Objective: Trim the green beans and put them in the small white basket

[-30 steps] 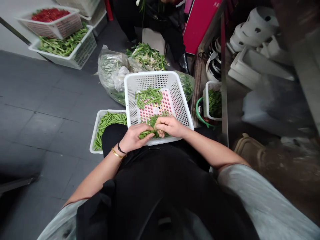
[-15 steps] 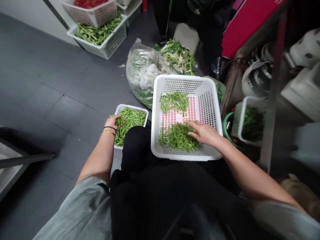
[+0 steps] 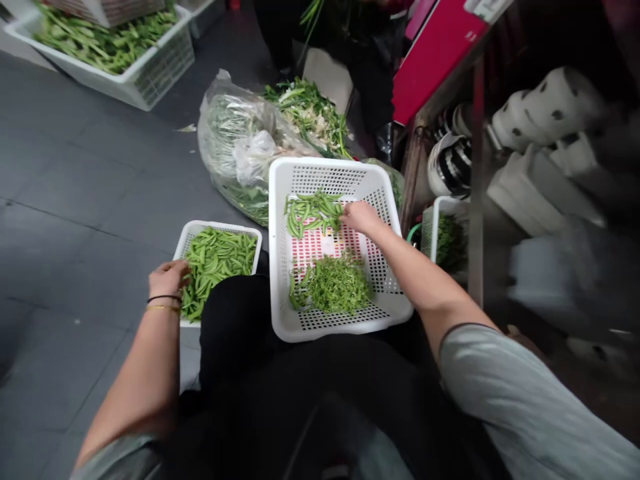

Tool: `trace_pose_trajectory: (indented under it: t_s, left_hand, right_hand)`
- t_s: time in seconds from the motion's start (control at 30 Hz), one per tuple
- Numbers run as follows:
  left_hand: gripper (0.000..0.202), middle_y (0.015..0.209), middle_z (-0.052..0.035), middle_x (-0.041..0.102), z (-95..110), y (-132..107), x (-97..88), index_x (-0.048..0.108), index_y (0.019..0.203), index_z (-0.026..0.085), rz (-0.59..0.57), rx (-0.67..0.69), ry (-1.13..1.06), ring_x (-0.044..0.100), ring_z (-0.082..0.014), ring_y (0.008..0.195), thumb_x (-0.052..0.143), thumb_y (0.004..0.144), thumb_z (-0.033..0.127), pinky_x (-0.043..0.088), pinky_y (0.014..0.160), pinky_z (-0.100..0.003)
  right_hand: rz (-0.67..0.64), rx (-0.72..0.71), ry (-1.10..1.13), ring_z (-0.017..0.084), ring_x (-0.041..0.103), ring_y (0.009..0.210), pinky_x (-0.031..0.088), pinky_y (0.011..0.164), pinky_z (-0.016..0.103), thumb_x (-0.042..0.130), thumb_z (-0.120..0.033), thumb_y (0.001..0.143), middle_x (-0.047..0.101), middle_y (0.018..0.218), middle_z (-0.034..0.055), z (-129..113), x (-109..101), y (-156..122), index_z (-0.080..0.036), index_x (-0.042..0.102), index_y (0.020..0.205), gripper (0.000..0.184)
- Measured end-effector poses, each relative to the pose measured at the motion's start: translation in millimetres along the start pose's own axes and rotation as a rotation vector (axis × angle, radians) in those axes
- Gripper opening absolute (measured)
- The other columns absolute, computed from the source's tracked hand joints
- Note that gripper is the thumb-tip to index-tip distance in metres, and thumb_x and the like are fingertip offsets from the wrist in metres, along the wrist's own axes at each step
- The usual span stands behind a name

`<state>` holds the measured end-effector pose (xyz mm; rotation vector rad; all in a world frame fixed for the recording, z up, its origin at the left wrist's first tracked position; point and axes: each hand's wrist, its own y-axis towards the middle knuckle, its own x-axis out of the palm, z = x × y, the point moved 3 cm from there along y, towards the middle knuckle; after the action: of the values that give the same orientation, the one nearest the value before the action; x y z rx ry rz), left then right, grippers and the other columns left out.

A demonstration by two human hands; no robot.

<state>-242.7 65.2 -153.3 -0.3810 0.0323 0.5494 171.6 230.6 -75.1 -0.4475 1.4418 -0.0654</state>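
Large white basket [image 3: 275,280] sits close against the lap, probably to keep its contents in easy reach. Inside: loose pods [image 3: 311,212] toward the far end, a heap of fine green bits [image 3: 339,285] at the near end, apparently kept apart to avoid mixing. Right hand [image 3: 360,217] at the pods' right edge, fingers drawn together; cannot tell if they pinch one. Left hand [image 3: 169,277] at the left rim of a small basket [image 3: 225,227] full of pods, fingers curled; anything in them hidden. Left knee [image 3: 230,310] stands between the baskets, covering a corner of the small one. Beyond, a plastic bag [image 3: 227,137] and leafy greens [image 3: 310,110] crowd the floor; right, a metal post [image 3: 477,260].
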Motion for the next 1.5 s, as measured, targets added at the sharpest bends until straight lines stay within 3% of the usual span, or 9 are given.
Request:
trace_pose_trajectory:
  t_s: [0.1,0.33,0.57,0.8,0.97,1.07,1.2,1.33,1.5]
  left_hand:
    - [0.006,0.066,-0.0006,0.061,25.4,-18.0,1.9,0.062,0.071,0.018,0.123,-0.033,-0.096,0.06,-0.0163,0.063,0.068,0.073,0.021,0.052,0.065,-0.034]
    - [0.017,0.071,-0.0025,0.067,114.1,-113.5,90.9,0.068,0.086,0.016,-0.295,0.228,-0.178,0.06,-0.0124,0.057,0.07,0.072,0.026,0.051,0.057,-0.026]
    - [0.029,0.067,-0.0045,0.067,97.1,-159.3,180.1,0.065,0.079,0.012,-0.721,0.008,-0.065,0.061,-0.012,0.053,0.074,0.066,0.035,0.05,0.049,-0.022]
    - [0.037,0.058,-0.0031,0.064,80.4,-144.1,199.8,0.065,0.081,0.008,-0.558,-0.108,-0.068,0.057,-0.0102,0.046,0.081,0.056,0.031,0.045,0.04,-0.018]
    - [0.03,0.052,-0.0006,0.061,81.7,-150.2,218.9,0.062,0.069,0.01,-0.56,-0.184,-0.231,0.056,-0.0086,0.044,0.082,0.055,0.026,0.047,0.043,-0.018]
    - [0.029,0.052,-0.0004,0.06,78.4,-160.7,226.9,0.063,0.07,0.009,-0.662,-0.311,-0.317,0.054,-0.0072,0.043,0.082,0.056,0.026,0.046,0.042,-0.017]
    - [0.031,0.045,0.0016,0.053,78.6,-174.2,228.2,0.064,0.067,0.009,-0.912,-0.375,-0.288,0.045,-0.0052,0.035,0.082,0.057,0.032,0.04,0.035,-0.017]
    - [0.031,0.048,-0.0002,0.056,87.3,-179.2,215.5,0.069,0.076,0.007,-1.079,-0.353,-0.137,0.044,-0.006,0.034,0.08,0.061,0.032,0.038,0.033,-0.018]
    - [0.03,0.054,-0.0013,0.059,92.4,-179.7,204.0,0.071,0.084,0.009,-1.106,-0.358,-0.07,0.049,-0.0073,0.037,0.078,0.063,0.029,0.042,0.036,-0.018]
  right_hand:
    - [-0.093,0.083,0.039,0.029,0.062,0.1,0.048,0.082,0.034,0.058,-0.04,0.081,0.067,0.105,0.0199,-6.7,33.1,18.4,-0.008,0.066,0.102,0.039]
    - [-0.057,0.104,0.225,0.023,0.061,0.103,0.045,0.083,0.029,0.052,-0.031,0.085,0.066,0.111,0.0131,2.8,61.5,-5.6,-0.016,0.06,0.111,0.031]
    - [-0.002,0.032,0.393,0.019,0.063,0.094,0.043,0.076,0.023,0.051,-0.026,0.085,0.069,0.1,0.0102,-4.6,43.6,-24.8,-0.016,0.067,0.092,0.02]
    - [-0.003,-0.264,0.644,0.009,0.057,0.061,0.037,0.059,0.017,0.055,-0.029,0.079,0.065,0.067,-0.0024,-32.0,15.4,-90.2,-0.017,0.064,0.079,0.014]
    - [0.263,-0.377,0.812,0.01,0.051,0.06,0.035,0.059,0.021,0.054,-0.031,0.083,0.059,0.067,-0.0009,-35.3,4.7,-135.9,-0.017,0.056,0.07,0.019]
    - [0.346,-0.473,0.86,0.012,0.053,0.065,0.038,0.065,0.023,0.049,-0.031,0.087,0.059,0.068,0.0009,-32.0,-1.6,-151.7,-0.018,0.053,0.07,0.022]
    - [0.166,-0.613,1.045,0.01,0.053,0.055,0.042,0.062,0.022,0.046,-0.031,0.089,0.055,0.057,-0.0034,-27.6,-6.7,-163.7,-0.019,0.053,0.073,0.021]
    - [0.058,-0.413,1.317,0.009,0.049,0.043,0.041,0.048,0.021,0.042,-0.036,0.09,0.051,0.051,-0.0059,5.9,-4.8,-156.1,-0.019,0.049,0.073,0.025]
    - [0.366,-0.308,0.978,0.014,0.058,0.069,0.047,0.062,0.026,0.046,-0.041,0.088,0.061,0.084,0.0049,30.6,-19.3,-158.3,-0.017,0.055,0.092,0.025]
